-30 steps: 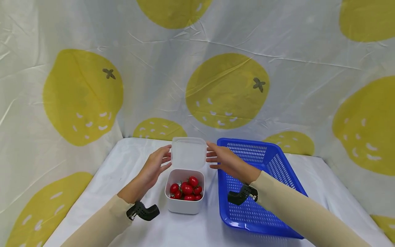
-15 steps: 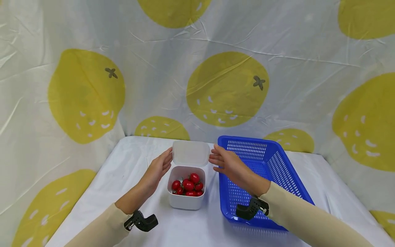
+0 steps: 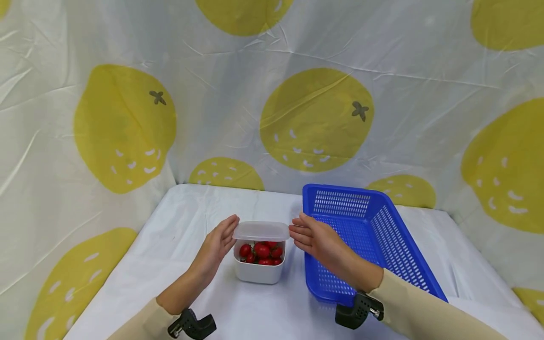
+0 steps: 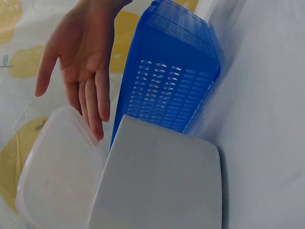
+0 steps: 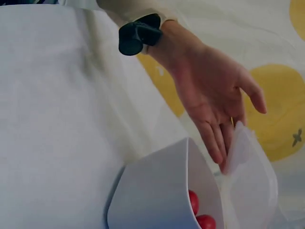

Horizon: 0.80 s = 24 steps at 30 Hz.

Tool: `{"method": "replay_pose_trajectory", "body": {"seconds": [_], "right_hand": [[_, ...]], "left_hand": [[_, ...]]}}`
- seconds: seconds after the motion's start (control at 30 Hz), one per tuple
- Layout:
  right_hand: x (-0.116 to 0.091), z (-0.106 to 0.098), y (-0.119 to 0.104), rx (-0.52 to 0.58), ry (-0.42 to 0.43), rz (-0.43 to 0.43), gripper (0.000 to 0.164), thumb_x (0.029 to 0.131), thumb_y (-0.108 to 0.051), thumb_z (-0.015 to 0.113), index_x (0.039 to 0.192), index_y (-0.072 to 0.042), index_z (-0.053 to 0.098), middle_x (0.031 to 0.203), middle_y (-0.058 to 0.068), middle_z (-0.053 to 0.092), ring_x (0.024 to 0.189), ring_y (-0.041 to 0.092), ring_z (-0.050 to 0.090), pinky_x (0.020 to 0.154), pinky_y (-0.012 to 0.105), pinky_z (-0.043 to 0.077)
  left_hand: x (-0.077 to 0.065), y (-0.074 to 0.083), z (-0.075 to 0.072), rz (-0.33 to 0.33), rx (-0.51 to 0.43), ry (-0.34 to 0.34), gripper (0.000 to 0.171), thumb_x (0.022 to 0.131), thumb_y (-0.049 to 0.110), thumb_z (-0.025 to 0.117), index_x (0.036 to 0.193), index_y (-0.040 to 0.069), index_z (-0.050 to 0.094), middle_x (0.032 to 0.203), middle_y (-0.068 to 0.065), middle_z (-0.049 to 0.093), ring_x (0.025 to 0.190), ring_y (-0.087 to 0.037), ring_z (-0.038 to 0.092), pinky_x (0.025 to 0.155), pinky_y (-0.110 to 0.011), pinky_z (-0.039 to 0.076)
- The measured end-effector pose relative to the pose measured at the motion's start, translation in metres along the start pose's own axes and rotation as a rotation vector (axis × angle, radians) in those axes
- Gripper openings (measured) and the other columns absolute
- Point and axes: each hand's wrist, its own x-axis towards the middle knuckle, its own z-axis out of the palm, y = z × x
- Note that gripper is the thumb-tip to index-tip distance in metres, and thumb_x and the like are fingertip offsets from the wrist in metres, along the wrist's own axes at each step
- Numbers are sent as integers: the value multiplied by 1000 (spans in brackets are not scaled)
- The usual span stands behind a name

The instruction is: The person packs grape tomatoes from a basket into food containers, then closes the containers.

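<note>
A white box [image 3: 257, 274] with several red cherry tomatoes [image 3: 262, 251] in it stands on the white cloth. A translucent lid [image 3: 261, 231] is tilted above the box's far part, its near side raised off the rim. At the lid's left edge my left hand [image 3: 217, 244] has its fingers straight, fingertips touching the edge in the right wrist view. My right hand [image 3: 316, 238] is at the opposite edge, fingers straight too; in the left wrist view its fingertips meet the lid [image 4: 62, 171]. The tomatoes at the back are hidden under the lid.
A blue perforated basket [image 3: 401, 231] stands right of the box, partly under the right forearm. Behind the table hangs a white sheet with a yellow fruit print [image 3: 316, 120]. White cloth [image 3: 187, 222] covers the table left of the box.
The lid was standing nearly upright behind the box; it has tipped forward and down over the far part. Both hands have come down with it, at its sides.
</note>
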Motion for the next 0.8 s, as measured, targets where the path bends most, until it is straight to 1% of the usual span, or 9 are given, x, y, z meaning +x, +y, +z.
{"method": "replay_pose_trajectory", "body": {"seconds": [0.13, 0.23, 0.43, 0.57, 0.7, 0.8], "right_hand": [[-3, 1, 3, -7, -3, 23, 72, 95, -51, 51, 142, 1, 38, 145, 22, 43, 132, 34, 43, 104, 44, 38], [-5, 1, 5, -23, -4, 46, 71, 95, -52, 51, 142, 0, 39, 144, 22, 44, 132, 34, 44, 104, 45, 38], [-7, 1, 7, -52, -22, 56, 72, 96, -52, 49, 144, 0, 36, 145, 22, 42, 133, 35, 42, 106, 47, 35], [-8, 2, 7, -53, -35, 49, 71, 98, -49, 48, 147, 1, 32, 147, 22, 40, 134, 36, 40, 107, 48, 33], [-7, 3, 8, -50, -48, 46, 77, 95, -50, 52, 148, 2, 28, 147, 23, 39, 135, 36, 39, 108, 50, 31], [-7, 4, 8, -70, -53, 55, 82, 92, -53, 55, 147, 2, 29, 146, 23, 40, 135, 36, 38, 108, 50, 31]], "left_hand": [[-2, -5, -1, -22, 15, -17, 64, 105, 44, 27, 152, 0, 20, 157, -15, 23, 144, -27, 21, 114, -41, 21], [-4, -6, -1, -19, 32, -32, 63, 105, 42, 27, 152, 0, 19, 157, -15, 21, 145, -27, 19, 114, -41, 20], [-7, -4, 0, -17, 75, -46, 65, 104, 41, 32, 152, 0, 17, 158, -13, 20, 145, -26, 17, 116, -42, 14], [-8, -7, -1, -21, 76, -51, 63, 104, 39, 32, 152, 0, 17, 158, -13, 20, 146, -25, 17, 117, -44, 11], [-10, -10, -2, -7, 69, -60, 62, 105, 37, 32, 151, -1, 18, 158, -14, 19, 146, -25, 16, 117, -43, 11], [-12, -12, -3, -3, 67, -64, 62, 105, 37, 32, 151, -1, 18, 158, -14, 20, 146, -24, 16, 117, -43, 10]]}}
